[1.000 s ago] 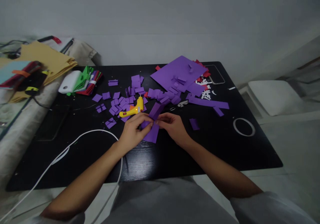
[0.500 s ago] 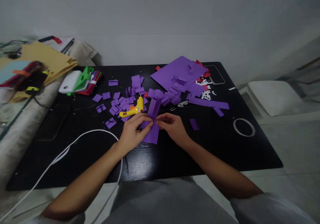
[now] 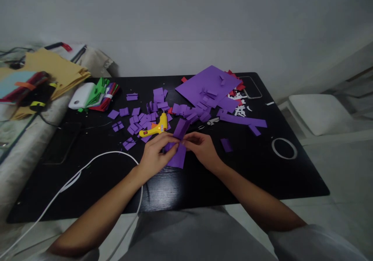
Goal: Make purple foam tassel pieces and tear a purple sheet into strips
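A creased purple paper strip (image 3: pixel 177 158) is pinched between my two hands above the front middle of the table. My left hand (image 3: pixel 159 148) grips it from the left, thumb and fingertips closed on its middle. From the right, my right hand (image 3: pixel 201 146) pinches the same spot, its fingertips almost meeting the left ones. The strip's far half tilts up to the right, and its middle is partly hidden by fingers. Just beyond my left hand lies a yellow glue gun (image 3: pixel 155 127). Many small folded purple paper pieces (image 3: pixel 140 121) are scattered around it.
A large purple sheet (image 3: pixel 204 82) lies at the back right, with red and white scraps beside it. A utility knife (image 3: pixel 213 121), a tape ring (image 3: pixel 284 148) and a long purple strip (image 3: pixel 241 119) are to the right. A white cable (image 3: pixel 99 156) loops across the left.
The far half of the purple strip has bent and swung slightly right and toward me at the crease. Both hands stay in nearly the same place, still pinching it.
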The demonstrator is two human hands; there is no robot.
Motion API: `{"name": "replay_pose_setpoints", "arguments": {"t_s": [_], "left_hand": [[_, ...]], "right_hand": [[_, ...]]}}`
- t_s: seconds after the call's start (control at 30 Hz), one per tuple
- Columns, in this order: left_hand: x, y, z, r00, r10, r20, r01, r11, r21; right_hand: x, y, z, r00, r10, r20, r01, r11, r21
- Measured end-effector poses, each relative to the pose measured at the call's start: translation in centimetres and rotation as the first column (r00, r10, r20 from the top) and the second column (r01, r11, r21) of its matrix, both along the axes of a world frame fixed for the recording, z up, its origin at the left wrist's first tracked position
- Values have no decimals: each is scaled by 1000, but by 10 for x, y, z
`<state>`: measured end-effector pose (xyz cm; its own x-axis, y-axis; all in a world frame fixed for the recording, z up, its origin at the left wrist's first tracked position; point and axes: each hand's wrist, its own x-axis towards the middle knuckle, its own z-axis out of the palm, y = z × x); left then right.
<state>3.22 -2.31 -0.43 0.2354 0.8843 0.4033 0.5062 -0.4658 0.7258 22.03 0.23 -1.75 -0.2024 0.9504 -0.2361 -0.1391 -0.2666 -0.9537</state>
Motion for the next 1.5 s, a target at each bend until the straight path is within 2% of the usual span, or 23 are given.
{"name": "replay_pose_setpoints", "arguments": {"t_s": [0.1, 0.23, 0.37, 0.43, 0.5, 0.6, 0.7, 0.83, 1.07, 1.37, 1.5], "left_hand": [[-1, 0, -2, 1000, 11, -14, -10, 1000, 22], [-2, 0, -3, 999, 25, -31, -24, 999, 44], [-2, 0, -4, 999, 6, -37, -3, 997, 82], [-1, -1, -4, 1000, -1, -14, 1, 1000, 30], [0, -1, -4, 998, 16, 66, -10, 996, -86], [1, -2, -5, 977, 87, 195, -33, 964, -263], [1, -1, -6, 972, 111, 205, -34, 937, -349], [1, 1, -9, 969, 80, 235, 25, 911, -412], [2, 5, -14, 915, 123, 385, 85, 873, -480], [5, 8, -7, 845, 190, 499, 142, 821, -553], [5, 10, -3, 808, 222, 546, 195, 773, -604]], "right_hand": [[0, -1, 3, 999, 22, -44, -22, 1000, 4], [-2, -4, 6, 996, 64, -62, -58, 994, 94], [-4, -5, 5, 998, 39, -44, -32, 988, 152], [-4, -5, 3, 1000, 11, -23, -6, 983, 181], [-3, -5, 2, 1000, -19, 5, 18, 979, 203], [-2, -6, 1, 997, -52, 64, 35, 969, 244], [-1, -8, 2, 991, -47, 124, 8, 954, 300], [0, -10, 4, 984, -44, 173, -21, 933, 360], [1, -10, 1, 985, -39, 168, -27, 928, 373], [0, -11, 1, 987, -7, 159, -56, 919, 390], [-1, -10, -1, 990, 3, 142, -57, 922, 382]]}}
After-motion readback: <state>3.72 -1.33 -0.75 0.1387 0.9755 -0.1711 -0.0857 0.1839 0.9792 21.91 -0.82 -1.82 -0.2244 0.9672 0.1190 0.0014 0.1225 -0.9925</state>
